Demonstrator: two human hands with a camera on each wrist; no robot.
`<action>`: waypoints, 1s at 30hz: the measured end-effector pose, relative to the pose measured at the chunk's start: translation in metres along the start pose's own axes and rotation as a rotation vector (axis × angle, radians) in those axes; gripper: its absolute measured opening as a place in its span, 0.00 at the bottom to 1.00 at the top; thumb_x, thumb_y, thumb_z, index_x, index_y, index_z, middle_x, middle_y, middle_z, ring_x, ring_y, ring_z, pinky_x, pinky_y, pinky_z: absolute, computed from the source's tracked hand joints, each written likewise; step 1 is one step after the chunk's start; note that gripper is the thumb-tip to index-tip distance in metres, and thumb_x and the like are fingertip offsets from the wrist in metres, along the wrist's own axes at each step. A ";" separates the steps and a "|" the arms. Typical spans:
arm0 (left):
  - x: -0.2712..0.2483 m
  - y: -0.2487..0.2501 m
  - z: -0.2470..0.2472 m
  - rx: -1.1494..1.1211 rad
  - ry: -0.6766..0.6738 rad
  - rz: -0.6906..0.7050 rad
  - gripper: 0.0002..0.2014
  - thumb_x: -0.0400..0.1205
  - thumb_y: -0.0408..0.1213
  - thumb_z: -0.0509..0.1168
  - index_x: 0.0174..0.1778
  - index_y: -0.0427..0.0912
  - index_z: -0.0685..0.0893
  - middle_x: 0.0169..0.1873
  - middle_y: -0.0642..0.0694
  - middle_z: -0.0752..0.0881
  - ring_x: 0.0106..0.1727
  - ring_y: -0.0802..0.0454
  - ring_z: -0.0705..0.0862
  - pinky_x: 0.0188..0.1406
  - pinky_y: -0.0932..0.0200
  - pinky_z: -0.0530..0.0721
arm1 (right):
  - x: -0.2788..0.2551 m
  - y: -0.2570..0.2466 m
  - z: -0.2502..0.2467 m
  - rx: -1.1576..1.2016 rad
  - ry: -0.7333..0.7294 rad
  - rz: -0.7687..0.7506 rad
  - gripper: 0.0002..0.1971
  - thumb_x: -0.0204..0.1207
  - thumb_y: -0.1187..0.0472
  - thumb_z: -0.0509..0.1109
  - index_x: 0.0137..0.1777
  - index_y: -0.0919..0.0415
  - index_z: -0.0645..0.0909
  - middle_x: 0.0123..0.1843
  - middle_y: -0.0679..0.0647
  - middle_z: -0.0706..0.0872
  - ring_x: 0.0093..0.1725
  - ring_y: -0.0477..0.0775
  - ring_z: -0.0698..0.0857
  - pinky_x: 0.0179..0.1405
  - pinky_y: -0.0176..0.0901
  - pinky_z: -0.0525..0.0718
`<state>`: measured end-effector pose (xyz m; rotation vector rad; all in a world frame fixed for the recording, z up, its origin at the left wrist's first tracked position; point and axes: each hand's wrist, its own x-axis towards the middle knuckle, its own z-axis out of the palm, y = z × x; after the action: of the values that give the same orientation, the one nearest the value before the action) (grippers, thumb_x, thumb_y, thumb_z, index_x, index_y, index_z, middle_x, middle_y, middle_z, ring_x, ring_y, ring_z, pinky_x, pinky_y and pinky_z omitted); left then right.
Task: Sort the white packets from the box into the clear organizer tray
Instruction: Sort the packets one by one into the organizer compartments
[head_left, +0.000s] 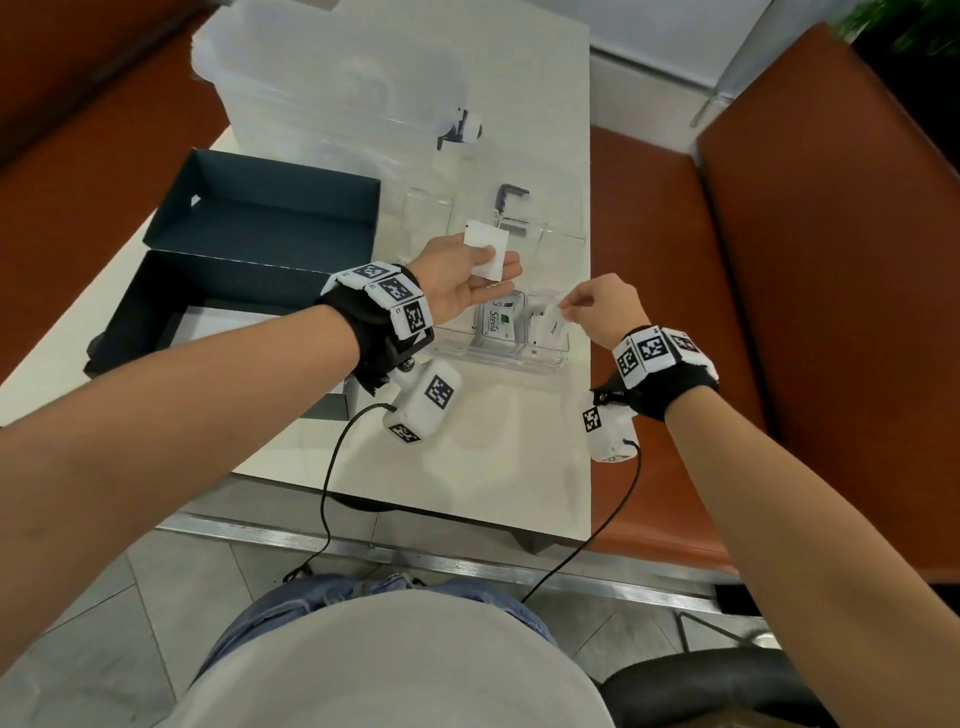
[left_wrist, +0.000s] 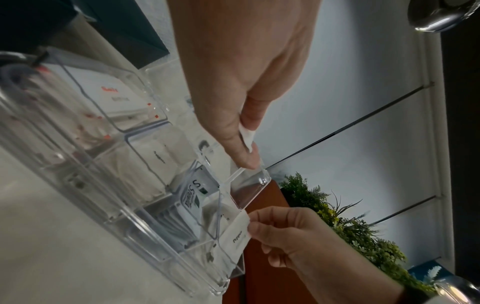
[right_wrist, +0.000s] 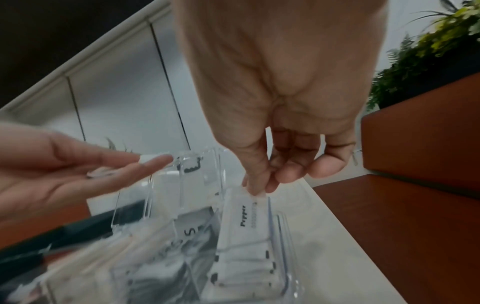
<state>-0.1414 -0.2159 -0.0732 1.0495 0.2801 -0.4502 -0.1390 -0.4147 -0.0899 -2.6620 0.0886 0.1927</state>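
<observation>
Head view: right hand (head_left: 605, 306) pinches flat paper packet (head_left: 551, 326)

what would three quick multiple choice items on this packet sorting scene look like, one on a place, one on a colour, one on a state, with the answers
1. Where is the Pepper packet going?
A. the near right compartment of the clear organizer tray
B. the dark box
C. the bare table top

2. What colour is the box beside the tray?
A. red
B. dark blue-grey
C. yellow

3. What is the left hand doing?
A. resting flat on the table
B. making an empty fist
C. holding white packets above the tray

Answers:
1 A, the right hand pinches the packet's top edge while it stands in that compartment, right of the Stevia packets.
2 B, the head view shows its dark blue-grey walls.
3 C, the thumb presses the packets onto the fingers, palm up.
</observation>
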 end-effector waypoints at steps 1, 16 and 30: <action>0.000 -0.001 0.000 0.003 -0.002 -0.002 0.13 0.89 0.26 0.53 0.68 0.32 0.72 0.61 0.33 0.84 0.63 0.39 0.85 0.53 0.49 0.87 | 0.000 -0.001 0.003 -0.025 0.002 -0.007 0.08 0.80 0.65 0.69 0.54 0.64 0.88 0.54 0.59 0.88 0.50 0.51 0.83 0.50 0.37 0.78; 0.001 0.003 -0.001 -0.026 -0.044 -0.067 0.13 0.90 0.34 0.51 0.66 0.34 0.74 0.57 0.32 0.85 0.52 0.39 0.87 0.45 0.50 0.90 | -0.003 -0.019 0.010 0.029 0.201 -0.093 0.04 0.78 0.65 0.67 0.49 0.58 0.83 0.42 0.53 0.84 0.35 0.43 0.78 0.30 0.28 0.71; 0.004 0.043 -0.038 0.706 0.039 0.209 0.17 0.74 0.28 0.77 0.56 0.36 0.81 0.35 0.40 0.84 0.31 0.54 0.82 0.28 0.65 0.79 | 0.002 -0.085 0.002 0.306 0.034 -0.215 0.04 0.76 0.58 0.73 0.45 0.58 0.84 0.35 0.50 0.84 0.33 0.47 0.82 0.43 0.41 0.83</action>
<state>-0.1180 -0.1657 -0.0599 1.7593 0.0347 -0.3422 -0.1294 -0.3384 -0.0538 -2.3483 -0.1466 0.0579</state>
